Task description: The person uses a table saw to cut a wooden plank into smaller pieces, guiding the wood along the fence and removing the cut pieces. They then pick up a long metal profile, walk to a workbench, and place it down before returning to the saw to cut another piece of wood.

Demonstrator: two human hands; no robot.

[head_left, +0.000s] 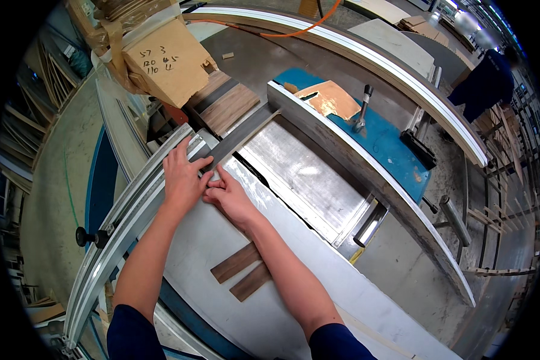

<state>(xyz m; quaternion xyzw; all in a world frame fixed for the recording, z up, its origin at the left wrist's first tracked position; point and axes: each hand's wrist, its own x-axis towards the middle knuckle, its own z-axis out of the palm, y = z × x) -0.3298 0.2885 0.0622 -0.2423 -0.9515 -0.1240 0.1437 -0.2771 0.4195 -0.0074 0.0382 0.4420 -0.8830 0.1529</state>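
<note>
My left hand (pixel 183 174) lies with fingers spread over the aluminium fence (pixel 161 153), its thumb against a long dark board (pixel 237 138). Beside it, my right hand (pixel 231 201) has its thumb and fingers drawn together near the close end of that board. What they pinch is hidden; a thin brown edge shows under the hand. Two short brown wood strips (pixel 237 263) lie side by side on the pale saw table (pixel 198 252), partly beneath my right forearm.
A long upright rail (pixel 366 153) crosses to the right, beyond a metal plate (pixel 306 174). Behind it, a tan scrap (pixel 333 101) and a lever handle (pixel 363 108) sit by a blue panel (pixel 396 153). A cardboard box (pixel 165 63) stands far left. Another person (pixel 486 81) is far right.
</note>
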